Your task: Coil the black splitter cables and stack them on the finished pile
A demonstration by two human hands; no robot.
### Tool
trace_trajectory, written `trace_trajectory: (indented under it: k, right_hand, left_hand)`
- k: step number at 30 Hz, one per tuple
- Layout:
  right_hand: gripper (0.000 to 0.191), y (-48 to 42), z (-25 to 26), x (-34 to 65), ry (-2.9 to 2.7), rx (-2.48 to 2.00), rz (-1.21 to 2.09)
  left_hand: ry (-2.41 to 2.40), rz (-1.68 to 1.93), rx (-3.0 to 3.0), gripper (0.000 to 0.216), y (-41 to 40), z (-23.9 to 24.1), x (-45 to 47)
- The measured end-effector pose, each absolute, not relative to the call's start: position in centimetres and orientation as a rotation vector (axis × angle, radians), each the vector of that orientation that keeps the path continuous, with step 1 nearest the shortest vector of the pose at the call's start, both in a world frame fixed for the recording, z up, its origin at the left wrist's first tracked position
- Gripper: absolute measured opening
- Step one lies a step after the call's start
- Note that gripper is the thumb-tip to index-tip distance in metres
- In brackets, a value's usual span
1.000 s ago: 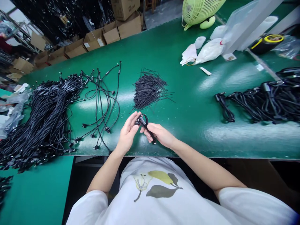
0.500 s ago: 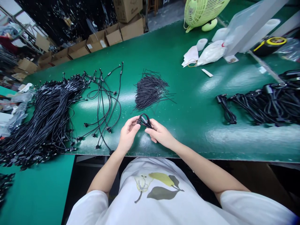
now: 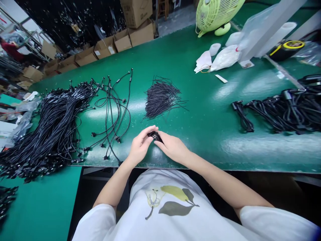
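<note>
My left hand (image 3: 141, 146) and my right hand (image 3: 172, 147) meet over the near edge of the green table (image 3: 190, 100). Both pinch a small coiled black cable (image 3: 153, 135) between their fingertips. Most of the coil is hidden by my fingers. A heap of thin black twist ties (image 3: 160, 97) lies just beyond my hands. Several loose black cables (image 3: 112, 107) lie to the left of my hands.
A big pile of black cables (image 3: 50, 127) covers the table's left end. Bundled black cables (image 3: 283, 110) lie at the right. White plastic bags (image 3: 223, 57), a green fan (image 3: 215, 13) and a black-and-yellow tape roll (image 3: 286, 47) stand at the back right. Cardboard boxes (image 3: 120, 40) line the far side.
The open loop of cable seen between my hands has been squeezed into a tight small coil. My hands have closed together and dropped slightly toward the table.
</note>
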State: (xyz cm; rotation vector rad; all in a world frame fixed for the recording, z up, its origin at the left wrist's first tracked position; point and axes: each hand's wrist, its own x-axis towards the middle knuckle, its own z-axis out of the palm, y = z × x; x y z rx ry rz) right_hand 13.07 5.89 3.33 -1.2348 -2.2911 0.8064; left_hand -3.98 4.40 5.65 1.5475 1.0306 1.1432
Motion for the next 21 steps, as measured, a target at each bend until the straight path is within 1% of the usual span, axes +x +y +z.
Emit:
trace_trajectory:
  k: [3, 6, 12, 14, 16, 18, 21]
  right_hand:
    - [0.042, 5.7, 3.2, 12.5, -2.350, -1.400, 0.528]
    - [0.045, 6.0, 3.8, 12.2, -2.477, -1.531, 0.404]
    - [0.042, 5.8, 4.7, 12.2, -2.562, -1.699, 0.537]
    - [0.034, 5.9, 4.4, 12.3, -2.532, -1.750, 0.571]
    - [0.027, 7.0, 4.2, 13.5, -2.469, -1.855, 0.582]
    - [0.036, 8.8, 4.4, 16.5, -2.335, -2.058, 0.531]
    - [0.047, 11.6, 5.9, 24.0, -2.036, -2.410, 0.354]
  left_hand:
    - [1.005, 1.110, 1.478, 0.040, 4.0, 5.4, -3.0]
    - [1.093, 1.061, 1.571, 0.047, 3.5, 5.2, -2.2]
    - [1.275, 0.905, 1.989, 0.052, 3.3, 3.8, -0.3]
    - [1.269, 0.829, 2.003, 0.054, 3.2, 3.5, -0.1]
    - [1.251, 0.735, 1.985, 0.055, 3.4, 3.7, -1.2]
    - [1.328, 0.702, 1.999, 0.054, 3.9, 3.7, -4.0]
    - [1.859, 0.879, 2.010, 0.054, 4.6, 3.0, -10.7]
